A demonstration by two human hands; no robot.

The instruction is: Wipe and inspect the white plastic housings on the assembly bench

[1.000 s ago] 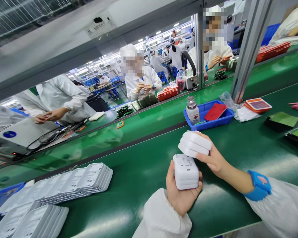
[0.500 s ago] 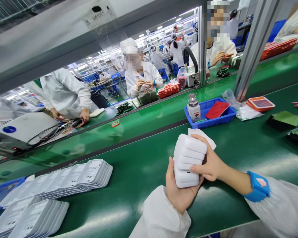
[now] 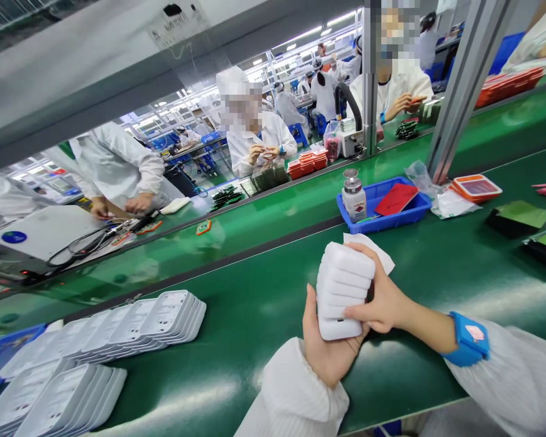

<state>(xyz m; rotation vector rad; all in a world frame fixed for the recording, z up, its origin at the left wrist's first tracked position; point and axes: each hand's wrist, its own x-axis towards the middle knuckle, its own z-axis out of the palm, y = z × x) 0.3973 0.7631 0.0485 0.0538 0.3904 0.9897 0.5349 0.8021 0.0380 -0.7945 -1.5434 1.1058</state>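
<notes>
A stack of several white socket cover plates [image 3: 341, 291] stands on edge between both my hands above the green belt [image 3: 255, 315]. My left hand [image 3: 323, 349] cups the stack from below and the near side. My right hand [image 3: 384, 300] wraps the stack's right side, with a white cloth [image 3: 377, 252] tucked behind its fingers. A blue wrist strap [image 3: 468, 340] sits on my right wrist. Two fanned rows of white cover plates [image 3: 118, 331] lie on the belt at the left.
A blue tray [image 3: 382, 209] with a pump bottle [image 3: 353, 197] and a red card stands behind my hands. An orange-rimmed tray [image 3: 477, 187] and dark green-topped packs [image 3: 519, 218] lie at the right. Other people in white coats work beyond the far belt.
My right hand brought its few plates down onto the stack in my left hand; both hands now hold one joined stack, lifted slightly.
</notes>
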